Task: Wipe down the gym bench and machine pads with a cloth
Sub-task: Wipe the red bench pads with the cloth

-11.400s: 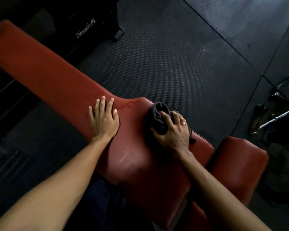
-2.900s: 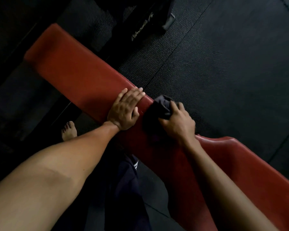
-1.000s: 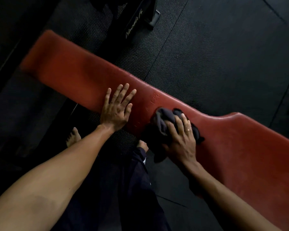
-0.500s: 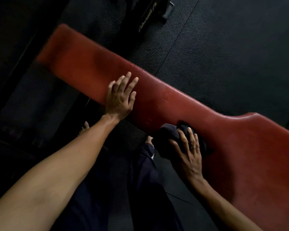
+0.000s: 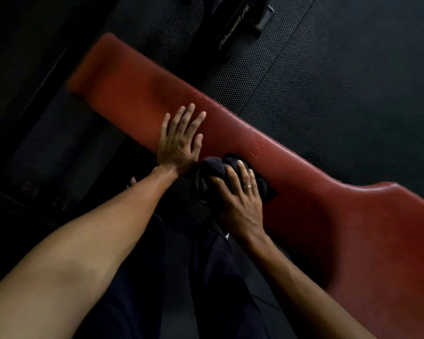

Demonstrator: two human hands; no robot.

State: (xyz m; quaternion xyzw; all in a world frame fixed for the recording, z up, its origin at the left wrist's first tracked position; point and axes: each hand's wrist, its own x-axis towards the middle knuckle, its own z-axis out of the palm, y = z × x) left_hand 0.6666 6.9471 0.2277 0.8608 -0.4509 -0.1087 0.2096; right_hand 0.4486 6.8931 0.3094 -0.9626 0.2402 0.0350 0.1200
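The red bench pad runs from far left to near right over the black rubber floor. The left hand lies flat on the pad, fingers straight and slightly spread. Just to its right, the right hand, wearing a ring, presses the bunched dark cloth against the pad's near edge, fingers extended and apart over it.

Red bench, mostly black around it.
Plain red-brown on bench; cloth black; floor mat black, fine dotted pattern; trousers dark navy; ring gold.
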